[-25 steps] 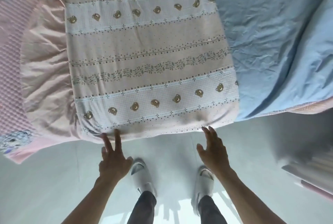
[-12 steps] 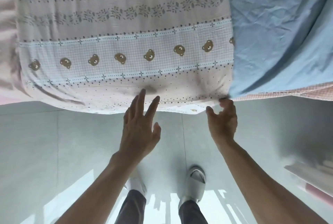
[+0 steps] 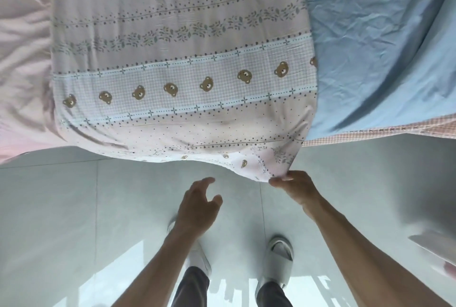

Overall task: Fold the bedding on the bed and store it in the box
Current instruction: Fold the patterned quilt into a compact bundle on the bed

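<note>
A soft, matt pink cloth quilt printed with brown bears and leafy bands (image 3: 182, 65) is seen lying folded, faintly creased near its near edge. To its right, a pale blue cloth sheet (image 3: 375, 35), matt and finely crinkled, is spread. At the left, plain pink fabric (image 3: 24, 42) is gathered in loose wrinkles. Below, a glossy pale tiled floor (image 3: 74, 208) is shown, with light reflected off it.

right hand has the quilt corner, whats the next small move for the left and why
Probably reach the left hand forward to grip the bear-print quilt's near edge. It hangs open, touching nothing, while the right hand alone pinches the corner, so a fold needs a second hold.
</note>
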Demonstrator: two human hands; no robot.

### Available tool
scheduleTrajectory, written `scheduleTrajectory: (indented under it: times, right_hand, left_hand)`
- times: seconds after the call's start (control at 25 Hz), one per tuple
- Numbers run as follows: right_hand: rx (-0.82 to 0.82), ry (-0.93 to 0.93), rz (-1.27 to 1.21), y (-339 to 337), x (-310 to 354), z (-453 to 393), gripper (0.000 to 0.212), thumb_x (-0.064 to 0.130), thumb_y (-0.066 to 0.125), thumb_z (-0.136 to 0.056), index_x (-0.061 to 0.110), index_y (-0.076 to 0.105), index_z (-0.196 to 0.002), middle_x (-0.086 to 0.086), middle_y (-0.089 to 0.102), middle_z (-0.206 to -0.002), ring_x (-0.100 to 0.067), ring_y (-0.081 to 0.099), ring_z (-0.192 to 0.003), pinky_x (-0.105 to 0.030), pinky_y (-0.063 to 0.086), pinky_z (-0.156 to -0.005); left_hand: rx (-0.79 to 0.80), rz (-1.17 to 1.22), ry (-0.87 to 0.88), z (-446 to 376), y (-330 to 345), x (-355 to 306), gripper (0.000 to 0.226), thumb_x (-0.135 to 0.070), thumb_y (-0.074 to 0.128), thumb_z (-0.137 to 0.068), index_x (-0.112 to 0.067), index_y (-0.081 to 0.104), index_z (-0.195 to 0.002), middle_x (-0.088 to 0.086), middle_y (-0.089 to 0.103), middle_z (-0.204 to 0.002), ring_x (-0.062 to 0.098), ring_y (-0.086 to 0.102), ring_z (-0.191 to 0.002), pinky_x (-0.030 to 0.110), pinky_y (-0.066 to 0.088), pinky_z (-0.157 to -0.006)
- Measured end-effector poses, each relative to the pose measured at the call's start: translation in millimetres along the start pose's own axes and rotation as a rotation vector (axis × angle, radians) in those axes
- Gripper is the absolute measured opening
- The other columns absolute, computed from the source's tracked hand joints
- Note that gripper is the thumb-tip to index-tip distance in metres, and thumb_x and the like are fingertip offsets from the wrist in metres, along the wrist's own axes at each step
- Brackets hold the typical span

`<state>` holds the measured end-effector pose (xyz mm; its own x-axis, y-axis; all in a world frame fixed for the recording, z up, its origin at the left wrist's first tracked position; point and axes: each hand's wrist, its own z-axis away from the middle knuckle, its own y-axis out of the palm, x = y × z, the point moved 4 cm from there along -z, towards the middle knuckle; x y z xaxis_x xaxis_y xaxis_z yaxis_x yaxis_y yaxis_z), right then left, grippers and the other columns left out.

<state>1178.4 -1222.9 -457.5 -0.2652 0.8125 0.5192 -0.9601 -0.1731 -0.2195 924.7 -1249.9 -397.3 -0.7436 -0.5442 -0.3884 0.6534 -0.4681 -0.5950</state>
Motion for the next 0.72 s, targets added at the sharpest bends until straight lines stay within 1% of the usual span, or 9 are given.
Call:
scheduleTrajectory:
  times: [0.04,0.12,0.2,0.28,0.36,0.48,0.56,0.64,0.72]
  right_hand:
    - [0.018,0.011,-0.014,6,-10,12,0.007,0.02,0.08,-0.077,0.018,0.073,-0.078,0.002,0.072,-0.083,-0.009,0.063,-0.077,-0.023,0.045,-0.065]
    - [-0.006,-0.011,-0.093,12,-21,42,0.015,0.024,0.073,-0.069,0.011,0.072,-0.076,-0.002,0.072,-0.077,-0.015,0.062,-0.075,-0.029,0.043,-0.065]
    - [-0.003,-0.034,-0.21,12,-25,75,0.018,0.02,0.064,-0.061,0.011,0.071,-0.075,-0.004,0.068,-0.071,-0.013,0.06,-0.068,-0.027,0.043,-0.062]
    - [0.054,-0.018,-0.295,14,-29,106,0.023,0.013,0.061,-0.059,0.012,0.069,-0.081,-0.001,0.068,-0.072,-0.012,0.06,-0.066,-0.022,0.045,-0.056]
    - [0.115,0.025,-0.371,22,-33,130,0.027,0.007,0.066,-0.07,0.007,0.066,-0.097,-0.005,0.07,-0.081,-0.015,0.064,-0.071,-0.024,0.048,-0.057]
    - [0.124,0.05,-0.489,31,-26,155,0.02,0.001,0.055,-0.092,0.009,0.069,-0.104,-0.008,0.073,-0.093,-0.017,0.068,-0.079,-0.03,0.052,-0.064]
    - [0.068,0.089,-0.57,29,-23,168,0.024,0.002,0.049,-0.096,0.011,0.07,-0.1,-0.005,0.074,-0.087,-0.017,0.068,-0.077,-0.031,0.053,-0.064]
    - [0.02,0.103,-0.604,22,-23,177,0.027,0.003,0.045,-0.098,0.016,0.07,-0.1,-0.003,0.073,-0.086,-0.019,0.067,-0.079,-0.034,0.052,-0.067]
    - [-0.044,0.088,-0.6,15,-27,180,0.032,0.004,0.045,-0.098,0.022,0.07,-0.101,-0.005,0.071,-0.094,-0.024,0.065,-0.085,-0.036,0.053,-0.072]
  left_hand:
    - [0.018,0.044,-0.043,9,10,3,0.045,-0.024,0.057,-0.09,-0.03,0.051,-0.134,-0.002,0.051,-0.139,0.017,0.046,-0.127,0.034,0.037,-0.107]
    - [0.023,0.208,-0.175,29,33,16,0.035,-0.022,0.061,-0.089,-0.026,0.061,-0.124,0.0,0.061,-0.129,0.014,0.056,-0.113,0.028,0.041,-0.097]
    - [0.022,0.512,-0.367,51,56,29,0.028,-0.024,0.064,-0.087,-0.018,0.066,-0.114,0.006,0.066,-0.122,0.014,0.058,-0.099,0.03,0.043,-0.092]
    - [0.086,0.896,-0.587,79,77,33,0.029,-0.036,0.06,-0.091,-0.016,0.064,-0.112,0.009,0.067,-0.115,0.019,0.06,-0.097,0.037,0.044,-0.088]
    - [0.164,1.199,-0.708,97,93,25,0.03,-0.044,0.054,-0.096,-0.019,0.061,-0.111,0.01,0.067,-0.112,0.026,0.063,-0.102,0.041,0.046,-0.088]
    - [0.21,1.541,-0.766,115,103,9,0.041,-0.051,0.051,-0.096,-0.015,0.059,-0.114,0.014,0.066,-0.115,0.031,0.063,-0.105,0.048,0.048,-0.094]
    - [0.205,1.77,-0.776,117,102,3,0.048,-0.052,0.05,-0.096,-0.011,0.058,-0.117,0.018,0.066,-0.116,0.035,0.062,-0.108,0.048,0.05,-0.089]
    - [0.199,1.996,-0.718,111,93,-2,0.053,-0.05,0.048,-0.097,-0.004,0.058,-0.12,0.022,0.068,-0.114,0.037,0.062,-0.108,0.048,0.05,-0.087]
    - [0.146,2.09,-0.697,103,82,-4,0.045,-0.04,0.051,-0.098,0.002,0.06,-0.111,0.022,0.072,-0.099,0.034,0.065,-0.099,0.045,0.051,-0.089]
